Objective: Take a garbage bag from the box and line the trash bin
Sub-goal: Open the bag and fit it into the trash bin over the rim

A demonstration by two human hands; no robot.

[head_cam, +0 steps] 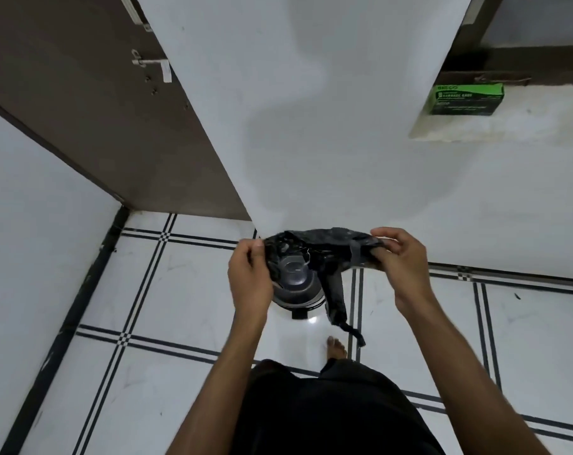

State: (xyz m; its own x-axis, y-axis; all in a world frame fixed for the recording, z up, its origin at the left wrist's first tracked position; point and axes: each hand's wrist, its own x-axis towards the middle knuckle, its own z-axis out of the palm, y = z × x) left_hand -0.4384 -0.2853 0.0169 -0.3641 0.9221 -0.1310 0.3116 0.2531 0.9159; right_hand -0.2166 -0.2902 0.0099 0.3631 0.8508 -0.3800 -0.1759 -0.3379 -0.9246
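Note:
A black garbage bag (324,244) is stretched between both hands above a small round trash bin (296,290) that stands on the floor by the wall corner. My left hand (249,274) pinches the bag's left edge. My right hand (396,257) grips its right edge. A loose tail of the bag (337,310) hangs down to the right of the bin. The bin's dark lid shows under the bag. The green garbage bag box (465,99) sits on a white ledge at the upper right, far from both hands.
A white wall corner (311,126) rises right behind the bin. A brown door (91,103) with a latch stands at the left. The floor is white tile with black lines (140,290). My bare foot (336,348) is just in front of the bin.

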